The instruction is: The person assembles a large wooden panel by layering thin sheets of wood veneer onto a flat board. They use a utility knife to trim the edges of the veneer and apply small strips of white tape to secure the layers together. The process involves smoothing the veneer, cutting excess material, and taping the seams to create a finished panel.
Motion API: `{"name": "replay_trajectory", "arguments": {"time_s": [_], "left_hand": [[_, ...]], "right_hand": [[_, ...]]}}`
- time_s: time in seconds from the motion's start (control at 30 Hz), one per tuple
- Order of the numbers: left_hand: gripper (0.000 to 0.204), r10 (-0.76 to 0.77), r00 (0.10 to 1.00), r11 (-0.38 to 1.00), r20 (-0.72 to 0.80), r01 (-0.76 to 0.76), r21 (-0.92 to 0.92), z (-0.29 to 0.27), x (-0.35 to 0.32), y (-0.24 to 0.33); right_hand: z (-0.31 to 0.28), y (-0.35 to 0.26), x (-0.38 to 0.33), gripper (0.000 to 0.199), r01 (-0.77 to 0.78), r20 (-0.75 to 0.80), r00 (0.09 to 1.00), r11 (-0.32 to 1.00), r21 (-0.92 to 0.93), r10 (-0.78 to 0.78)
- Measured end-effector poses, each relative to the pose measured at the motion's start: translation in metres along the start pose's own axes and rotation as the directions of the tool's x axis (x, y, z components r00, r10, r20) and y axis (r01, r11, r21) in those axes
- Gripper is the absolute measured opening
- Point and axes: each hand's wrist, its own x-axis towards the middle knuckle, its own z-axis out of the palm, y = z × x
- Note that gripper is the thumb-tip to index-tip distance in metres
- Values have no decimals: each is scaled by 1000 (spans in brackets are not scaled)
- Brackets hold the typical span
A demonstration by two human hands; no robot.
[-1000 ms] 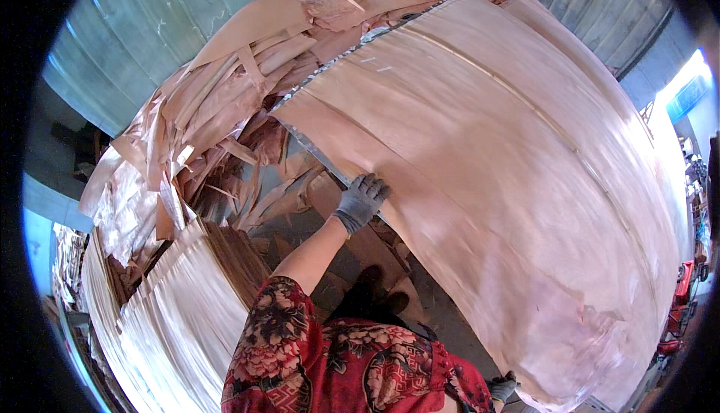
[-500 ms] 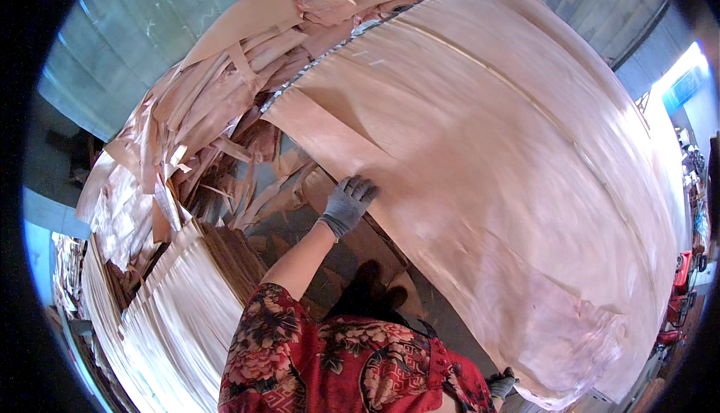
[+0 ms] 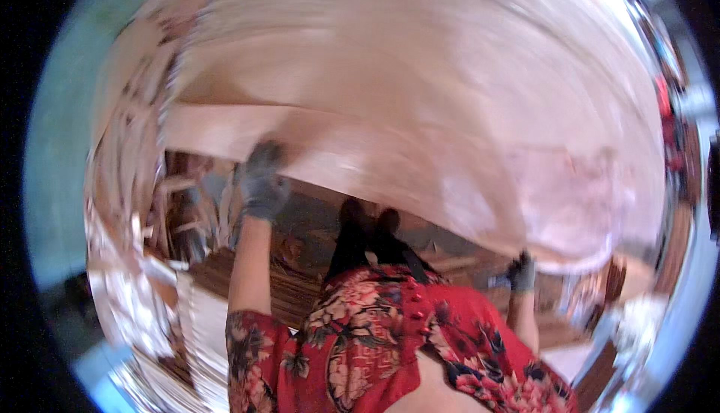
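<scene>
A broad stack of thin, pinkish-tan wood veneer sheets (image 3: pixel 390 76) fills the area in front of me. My left hand (image 3: pixel 262 181), in a grey glove, is at the near edge of the top sheet, left of my feet. Its fingertips overlap that edge, but motion smears them, so their grip is unclear. Farther right, my right hand (image 3: pixel 521 272), gloved too, is closed at the sheet's near edge. Near the left hand, a narrow strip of veneer (image 3: pixel 217 124) along the edge looks folded or overlapped.
Torn veneer scraps (image 3: pixel 127 143) are heaped along the left side. A stack of sheets (image 3: pixel 214 323) stands at my lower left. Scraps lie on the floor (image 3: pixel 315 218) around my dark shoes (image 3: pixel 367 214). Red equipment (image 3: pixel 667 124) shows at the far right.
My view has swung round to the right, blurring the picture. The near edge now runs more crosswise, and my right hand shows more fully. My left hand remains near the sheet's edge.
</scene>
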Motion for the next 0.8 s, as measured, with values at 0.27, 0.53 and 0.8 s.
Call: {"name": "replay_trajectory", "arguments": {"time_s": [0.27, 0.53, 0.8], "left_hand": [[61, -98, 993, 977, -71, 110, 185, 22, 11, 25], [71, -241, 970, 923, -21, 223, -313, 20, 15, 23], [73, -286, 950, 927, 127, 241, 287, 12, 15, 29]], "right_hand": [[42, -7, -22, 16, 37, -404, 914, 988, 150, 27], [69, -42, -87, 23, 191, -403, 912, 947, 259, -74], [337, -31, -120, 22, 221, 659, 751, 956, -192, -41]]}}
